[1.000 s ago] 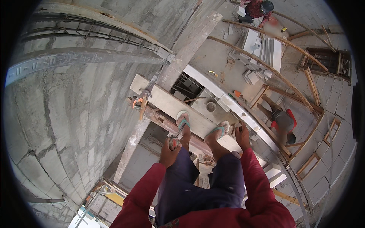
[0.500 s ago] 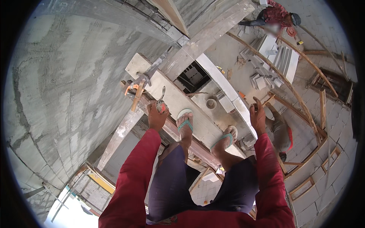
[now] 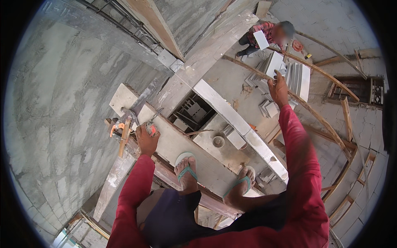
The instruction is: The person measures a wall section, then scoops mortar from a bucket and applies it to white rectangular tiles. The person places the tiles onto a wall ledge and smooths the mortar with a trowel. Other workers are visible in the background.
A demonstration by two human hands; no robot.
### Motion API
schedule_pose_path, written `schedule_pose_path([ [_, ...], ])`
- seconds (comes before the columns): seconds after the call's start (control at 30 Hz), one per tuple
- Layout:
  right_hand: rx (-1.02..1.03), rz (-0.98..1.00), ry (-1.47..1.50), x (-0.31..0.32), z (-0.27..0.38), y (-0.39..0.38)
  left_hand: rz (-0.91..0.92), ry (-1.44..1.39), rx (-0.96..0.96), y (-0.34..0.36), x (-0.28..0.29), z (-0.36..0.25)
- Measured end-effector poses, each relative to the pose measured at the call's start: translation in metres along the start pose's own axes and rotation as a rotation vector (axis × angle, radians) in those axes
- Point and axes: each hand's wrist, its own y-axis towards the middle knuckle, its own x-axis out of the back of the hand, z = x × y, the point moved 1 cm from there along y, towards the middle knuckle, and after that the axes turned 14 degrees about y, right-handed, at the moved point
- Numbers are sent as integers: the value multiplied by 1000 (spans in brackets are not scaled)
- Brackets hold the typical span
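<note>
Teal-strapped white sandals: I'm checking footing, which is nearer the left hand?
The left teal-strapped white sandal; the right sandal lies farther from the left hand.

I'm seeing wearer's deep red top [image 3: 248, 236], cloth creasing softly along lower edge. Left sleeve [image 3: 134, 182] and right sleeve [image 3: 304, 157], same red, are running long, reaching wrists. I'm noting dark shorts [image 3: 175, 213], navy-purple on left leg, shading nearly black on right. Left flip-flop [image 3: 187, 170] and right flip-flop [image 3: 247, 180] are showing pale soles, turquoise straps forking over feet. Left hand [image 3: 147, 141], right hand [image 3: 279, 89] showing bare.
</note>
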Motion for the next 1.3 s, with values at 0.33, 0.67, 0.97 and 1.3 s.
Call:
schedule_pose_path([
  [0.33, -79, -111, -188, -64, -8, 23, -31, -6, -38, -7, -12, 3],
  [0.67, -205, -25, -435, -116, 1, 17, 8, 22, -66, -5, -8, 6],
  [0.97, -130, 106, -103, -82, 28, 30, -62, -21, -67, -13, -6, 1],
  [1.3, -270, 212, 745, 99, 152, -28, -252, -192, 62, -32, 22, -56],
])
